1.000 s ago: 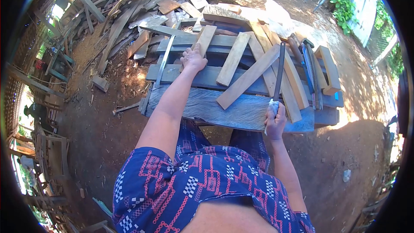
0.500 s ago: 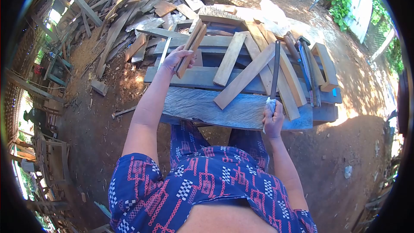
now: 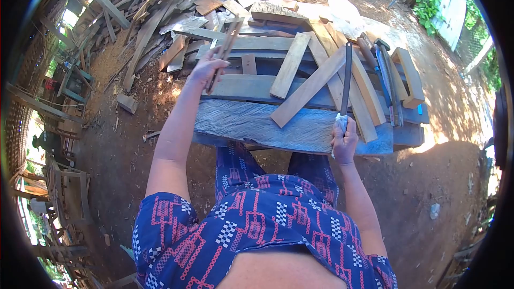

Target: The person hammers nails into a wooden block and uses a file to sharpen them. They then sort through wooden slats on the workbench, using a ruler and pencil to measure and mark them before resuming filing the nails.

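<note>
My left hand (image 3: 205,69) grips a short wooden slat (image 3: 227,40) on edge, lifted above the left end of a grey plank workbench (image 3: 251,123). My right hand (image 3: 344,142) holds the wrapped handle of a long dark blade (image 3: 347,77) that points away from me over the bench. Between the hands, pale wooden slats (image 3: 308,88) lie crossed on the bench top. One short brown piece (image 3: 248,64) lies flat just right of the raised slat.
A heap of scrap boards (image 3: 176,5) lies on the dirt behind and left of the bench. Saws and other tools (image 3: 386,83) and a wooden block (image 3: 409,77) rest on the bench's right end. Bare dirt ground (image 3: 444,176) lies to the right.
My left hand picked a slat off the bench, turned it on edge and drew it up and to the left. My right hand with the blade stayed almost still.
</note>
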`<state>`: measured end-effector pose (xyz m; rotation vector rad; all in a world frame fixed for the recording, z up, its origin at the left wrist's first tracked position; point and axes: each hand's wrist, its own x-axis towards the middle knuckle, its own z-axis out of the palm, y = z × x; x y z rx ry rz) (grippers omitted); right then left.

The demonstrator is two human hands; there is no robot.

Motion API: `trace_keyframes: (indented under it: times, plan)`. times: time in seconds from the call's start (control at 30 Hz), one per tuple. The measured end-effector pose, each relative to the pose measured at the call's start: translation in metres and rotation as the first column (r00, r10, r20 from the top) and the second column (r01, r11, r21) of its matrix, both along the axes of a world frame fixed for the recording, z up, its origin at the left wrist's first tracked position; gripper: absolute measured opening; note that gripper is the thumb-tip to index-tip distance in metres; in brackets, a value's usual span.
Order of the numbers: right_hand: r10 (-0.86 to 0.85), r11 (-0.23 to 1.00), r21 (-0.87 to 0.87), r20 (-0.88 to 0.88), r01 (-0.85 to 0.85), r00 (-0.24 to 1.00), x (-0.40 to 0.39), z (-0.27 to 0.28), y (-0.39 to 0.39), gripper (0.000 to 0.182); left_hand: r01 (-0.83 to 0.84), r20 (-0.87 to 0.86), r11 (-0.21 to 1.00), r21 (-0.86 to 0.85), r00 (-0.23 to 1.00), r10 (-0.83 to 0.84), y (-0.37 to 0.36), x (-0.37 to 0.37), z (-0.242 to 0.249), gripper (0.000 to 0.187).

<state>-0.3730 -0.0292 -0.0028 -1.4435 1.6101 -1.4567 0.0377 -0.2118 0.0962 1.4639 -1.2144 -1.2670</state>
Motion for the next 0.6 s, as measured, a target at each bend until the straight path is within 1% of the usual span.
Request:
trace_keyframes:
  times: [0.07, 0.13, 0.17, 0.2, 0.23, 0.3, 0.37, 0.4, 0.43, 0.47, 0.53, 0.57, 0.6]
  plan:
    - [0.004, 1.000, -0.021, -0.025, -0.005, 1.000, -0.002, -0.006, -0.002, 0.020, 0.079, 0.257, 0.997, -0.019, 0.964, -0.071, -0.001, -0.026, -0.010, 0.081]
    - [0.005, 0.995, -0.099, -0.066, -0.012, 0.998, -0.004, -0.012, -0.005, 0.020, 0.099, 0.284, 0.995, -0.021, 0.955, -0.089, 0.000, -0.062, -0.018, 0.082]
    - [0.010, 0.995, -0.102, -0.070, -0.017, 0.998, -0.003, -0.010, -0.005, 0.020, 0.109, 0.359, 0.993, -0.046, 0.929, -0.085, -0.006, -0.078, -0.028, 0.082]
    - [0.016, 0.998, -0.068, -0.027, -0.018, 1.000, -0.002, -0.007, -0.003, 0.020, 0.119, 0.431, 0.990, -0.069, 0.899, -0.078, -0.013, -0.094, -0.042, 0.083]
    - [0.020, 0.999, -0.034, 0.015, -0.020, 1.000, -0.001, -0.004, -0.003, 0.019, 0.122, 0.401, 0.990, -0.066, 0.912, -0.085, -0.018, -0.109, -0.053, 0.084]
    - [0.017, 1.000, -0.013, 0.024, -0.017, 1.000, 0.000, -0.001, -0.003, 0.020, 0.125, 0.364, 0.990, -0.062, 0.927, -0.094, -0.024, -0.133, -0.058, 0.086]
    - [0.003, 1.000, 0.020, 0.037, -0.004, 0.999, 0.000, 0.002, 0.000, 0.021, 0.141, 0.520, 0.985, -0.097, 0.851, -0.071, -0.027, -0.149, -0.049, 0.076]
    - [0.006, 1.000, 0.022, 0.031, -0.007, 0.999, 0.000, 0.002, 0.000, 0.021, 0.147, 0.519, 0.985, -0.087, 0.851, -0.081, -0.029, -0.148, -0.043, 0.076]
    - [0.009, 1.000, 0.024, 0.029, -0.010, 1.000, 0.000, 0.001, 0.000, 0.021, 0.015, 0.673, 0.999, -0.039, 0.740, 0.015, -0.036, -0.140, -0.035, 0.079]
    - [0.002, 0.999, 0.033, 0.033, -0.003, 0.999, 0.000, -0.001, 0.000, 0.021, -0.121, 0.806, 0.992, -0.021, 0.585, 0.088, -0.043, -0.131, -0.031, 0.083]
    - [-0.012, 1.000, -0.021, -0.036, 0.012, 0.999, -0.001, -0.005, -0.002, 0.020, -0.245, 0.874, 0.968, 0.059, 0.482, 0.068, -0.056, -0.106, -0.037, 0.080]
    - [-0.017, 1.000, -0.015, -0.029, 0.017, 0.999, 0.000, -0.006, -0.001, 0.020, -0.301, 0.891, 0.946, 0.123, 0.453, 0.028, -0.060, -0.100, -0.043, 0.081]
    - [-0.018, 1.000, -0.011, -0.025, 0.017, 1.000, 0.001, -0.003, -0.001, 0.020, -0.297, 0.894, 0.947, 0.125, 0.448, 0.023, -0.058, -0.103, -0.040, 0.081]
